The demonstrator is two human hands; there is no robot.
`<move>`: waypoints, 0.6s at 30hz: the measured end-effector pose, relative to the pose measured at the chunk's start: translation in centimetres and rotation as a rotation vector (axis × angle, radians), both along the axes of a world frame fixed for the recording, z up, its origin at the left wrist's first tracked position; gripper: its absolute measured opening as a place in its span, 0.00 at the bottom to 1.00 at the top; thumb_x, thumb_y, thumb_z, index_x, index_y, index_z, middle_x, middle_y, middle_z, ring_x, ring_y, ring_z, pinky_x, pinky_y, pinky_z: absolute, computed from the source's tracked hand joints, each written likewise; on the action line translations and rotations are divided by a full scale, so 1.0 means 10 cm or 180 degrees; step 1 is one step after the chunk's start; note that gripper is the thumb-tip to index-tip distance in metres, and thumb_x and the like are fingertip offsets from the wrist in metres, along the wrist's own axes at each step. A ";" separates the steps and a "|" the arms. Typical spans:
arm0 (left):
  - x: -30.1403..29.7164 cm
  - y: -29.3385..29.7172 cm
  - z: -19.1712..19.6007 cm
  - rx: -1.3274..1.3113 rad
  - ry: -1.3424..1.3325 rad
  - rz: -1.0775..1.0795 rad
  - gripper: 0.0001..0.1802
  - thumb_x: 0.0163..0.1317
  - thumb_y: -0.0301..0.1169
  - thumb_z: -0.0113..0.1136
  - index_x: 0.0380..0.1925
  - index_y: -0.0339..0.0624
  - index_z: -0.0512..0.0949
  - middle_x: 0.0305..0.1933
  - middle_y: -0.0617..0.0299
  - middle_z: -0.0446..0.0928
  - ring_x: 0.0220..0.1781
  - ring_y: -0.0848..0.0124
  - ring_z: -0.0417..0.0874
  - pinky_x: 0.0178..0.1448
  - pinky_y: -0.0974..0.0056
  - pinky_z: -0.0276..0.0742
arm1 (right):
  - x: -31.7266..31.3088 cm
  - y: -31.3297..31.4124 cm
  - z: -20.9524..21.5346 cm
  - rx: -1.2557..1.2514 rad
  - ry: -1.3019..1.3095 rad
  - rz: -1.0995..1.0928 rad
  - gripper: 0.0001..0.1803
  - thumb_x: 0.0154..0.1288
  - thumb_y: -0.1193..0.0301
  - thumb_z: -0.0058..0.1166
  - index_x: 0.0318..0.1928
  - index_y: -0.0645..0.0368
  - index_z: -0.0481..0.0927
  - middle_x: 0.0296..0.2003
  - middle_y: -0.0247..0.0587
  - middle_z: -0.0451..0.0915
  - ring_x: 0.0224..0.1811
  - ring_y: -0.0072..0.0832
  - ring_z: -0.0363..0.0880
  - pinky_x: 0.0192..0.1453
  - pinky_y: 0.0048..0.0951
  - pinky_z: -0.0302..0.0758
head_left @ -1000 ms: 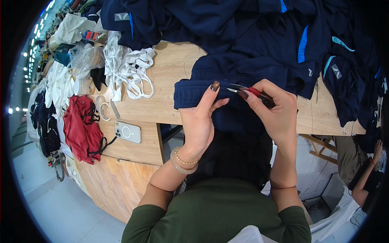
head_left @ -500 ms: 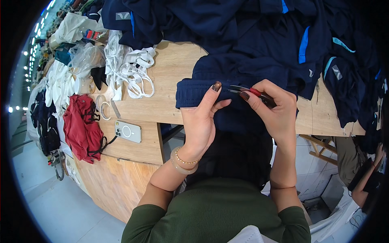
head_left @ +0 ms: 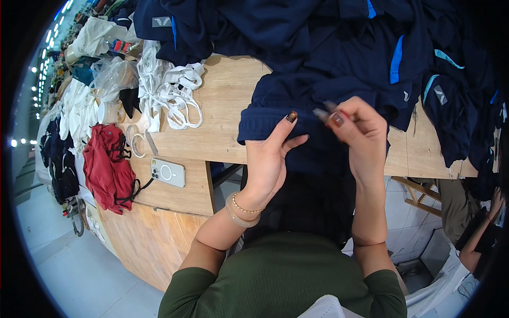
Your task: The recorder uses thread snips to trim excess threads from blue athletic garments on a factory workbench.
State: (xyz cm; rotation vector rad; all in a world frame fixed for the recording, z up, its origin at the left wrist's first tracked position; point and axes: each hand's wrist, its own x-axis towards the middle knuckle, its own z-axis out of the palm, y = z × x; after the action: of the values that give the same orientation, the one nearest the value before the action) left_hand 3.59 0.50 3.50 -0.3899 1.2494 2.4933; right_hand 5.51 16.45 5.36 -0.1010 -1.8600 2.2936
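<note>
A navy blue garment (head_left: 297,100) hangs over the front edge of the wooden table (head_left: 222,100). My left hand (head_left: 270,159) grips its ribbed hem from below, thumb on top. To the right of it, my right hand (head_left: 358,130) is closed around a small pair of snips (head_left: 324,112) with a red handle; the blurred metal tips point left at the hem close to my left thumb. A large heap of navy garments with blue stripes (head_left: 371,47) covers the table behind.
A bundle of white elastic cords (head_left: 172,90) lies left of the garment. A white phone (head_left: 168,172) rests on a lower wooden shelf beside a red cloth (head_left: 108,167). Piles of white and dark fabric line the far left. Another person's arm (head_left: 480,238) shows at the lower right.
My right hand has tipped up and shifted slightly, so the snips now look shorter and blurred. My left hand keeps its grip on the hem.
</note>
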 end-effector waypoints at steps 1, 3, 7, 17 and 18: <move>-0.01 -0.01 0.00 0.0004 0.0000 -0.0007 0.13 0.65 0.24 0.60 0.49 0.39 0.76 0.46 0.62 0.80 0.46 0.76 0.82 0.42 0.64 0.85 | 0.00 0.00 0.03 -0.0593 -0.0087 -0.0103 0.04 0.64 0.76 0.62 0.36 0.65 0.80 0.28 0.28 0.79 0.30 0.09 0.72 0.33 0.11 0.64; -0.02 -0.04 0.02 -0.0080 0.0006 -0.0019 0.12 0.65 0.23 0.60 0.49 0.39 0.77 0.46 0.62 0.80 0.46 0.76 0.82 0.43 0.64 0.85 | -0.02 0.04 0.01 -0.0348 0.0049 -0.0173 0.04 0.64 0.77 0.61 0.37 0.65 0.80 0.31 0.30 0.81 0.31 0.09 0.74 0.36 0.09 0.66; -0.07 -0.05 0.05 -0.0025 0.0101 -0.0058 0.12 0.65 0.24 0.59 0.49 0.38 0.77 0.46 0.62 0.80 0.46 0.76 0.82 0.43 0.65 0.85 | -0.05 0.05 0.02 0.1644 0.0315 -0.0224 0.15 0.50 0.83 0.66 0.40 0.60 0.83 0.31 0.29 0.77 0.31 0.14 0.74 0.35 0.17 0.69; -0.12 0.02 0.13 -0.0049 -0.0113 -0.0169 0.10 0.66 0.27 0.59 0.46 0.38 0.78 0.44 0.62 0.81 0.45 0.76 0.82 0.42 0.67 0.84 | -0.29 -0.26 -0.21 0.1374 0.0515 -0.0619 0.06 0.55 0.85 0.60 0.32 0.62 0.82 0.24 0.32 0.75 0.29 0.20 0.73 0.32 0.23 0.69; -0.12 0.03 0.15 -0.0062 -0.0072 -0.0181 0.09 0.66 0.27 0.59 0.46 0.38 0.79 0.44 0.62 0.81 0.44 0.76 0.82 0.42 0.67 0.84 | -0.30 -0.25 -0.27 0.0604 0.0317 -0.0597 0.03 0.59 0.83 0.59 0.32 0.63 0.81 0.25 0.31 0.76 0.30 0.18 0.73 0.33 0.22 0.69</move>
State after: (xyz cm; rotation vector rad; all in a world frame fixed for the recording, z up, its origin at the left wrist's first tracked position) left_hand 2.39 0.84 5.00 -0.3810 1.2593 2.4244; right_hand 2.54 13.90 2.68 -0.1261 -1.9178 1.9543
